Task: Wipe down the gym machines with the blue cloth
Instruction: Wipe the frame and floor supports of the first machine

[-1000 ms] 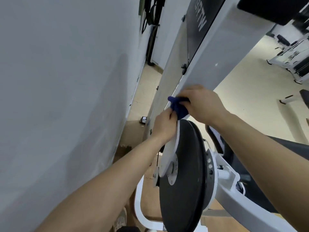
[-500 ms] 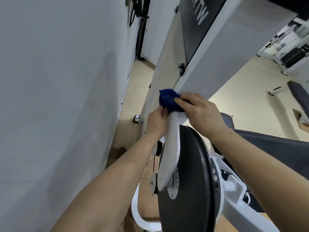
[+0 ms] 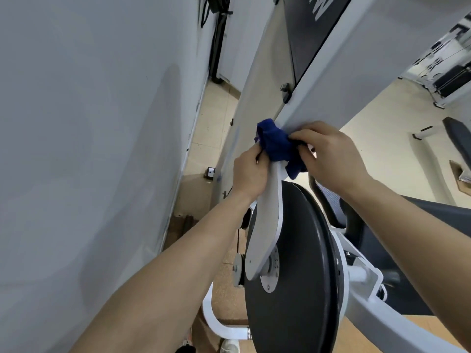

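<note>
Head view, looking down along two bare forearms toward a gym machine standing beside a plain grey wall (image 3: 89,149).

A bunched blue cloth (image 3: 276,146) is seen near the middle of the picture, draped over the upper end of a flat white arm (image 3: 267,220) of the machine. The cloth is pressed against the lower edge of a broad white upright frame (image 3: 369,59).

The cloth is pinched by the right hand (image 3: 334,154). Its fingers are curled into the fabric from the right side, and a fold of cloth hangs below them.

The upper end of the flat white arm is gripped by the left hand (image 3: 251,171) just below the cloth. Its fingers are curled round the arm's edge and touch the cloth. A thin dark thread is seen at the fingertips.

The flat white arm slopes down to a bolted hub at the centre of a large black disc (image 3: 293,263). The disc is seen nearly edge-on and fills the lower middle of the picture.

A dark panel (image 3: 311,29) with pale lettering, cut off by the top edge, is set into the upright frame.

A curved white base tube (image 3: 214,322) is seen low down, left of the disc. A small black and white box (image 3: 210,172) lies on the beige floor (image 3: 382,154) near the wall.

A black padded seat (image 3: 456,138) is seen at the right edge. Another machine (image 3: 443,72) stands well apart in the upper right corner.
</note>
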A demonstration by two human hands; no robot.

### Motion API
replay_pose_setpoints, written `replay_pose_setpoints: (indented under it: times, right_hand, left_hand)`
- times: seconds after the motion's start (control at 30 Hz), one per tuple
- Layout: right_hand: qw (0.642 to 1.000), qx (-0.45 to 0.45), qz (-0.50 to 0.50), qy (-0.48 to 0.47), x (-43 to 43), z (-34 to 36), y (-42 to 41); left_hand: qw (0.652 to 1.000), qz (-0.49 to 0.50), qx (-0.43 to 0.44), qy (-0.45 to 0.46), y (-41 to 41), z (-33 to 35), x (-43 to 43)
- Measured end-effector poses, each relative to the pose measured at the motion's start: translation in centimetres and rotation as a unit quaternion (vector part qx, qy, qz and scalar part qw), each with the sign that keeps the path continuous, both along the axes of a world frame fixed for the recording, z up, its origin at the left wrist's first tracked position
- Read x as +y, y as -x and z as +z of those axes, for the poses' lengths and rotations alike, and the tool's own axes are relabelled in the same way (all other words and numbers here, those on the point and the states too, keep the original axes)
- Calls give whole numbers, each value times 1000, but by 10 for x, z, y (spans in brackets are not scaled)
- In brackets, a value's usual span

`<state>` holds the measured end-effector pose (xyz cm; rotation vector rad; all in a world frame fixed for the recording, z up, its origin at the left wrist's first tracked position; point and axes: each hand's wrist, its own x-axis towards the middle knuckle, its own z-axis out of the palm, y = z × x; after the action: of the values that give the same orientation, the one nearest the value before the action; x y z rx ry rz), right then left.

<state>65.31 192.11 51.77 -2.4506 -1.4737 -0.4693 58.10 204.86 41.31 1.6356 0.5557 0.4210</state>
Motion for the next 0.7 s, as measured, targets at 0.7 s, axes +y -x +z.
replay_pose_setpoints:
  times: [0.7]
  right_hand:
    - [973,92,-136,-160,1,0,23]
  left_hand:
    - [998,-3,-29,52,4,44,-3]
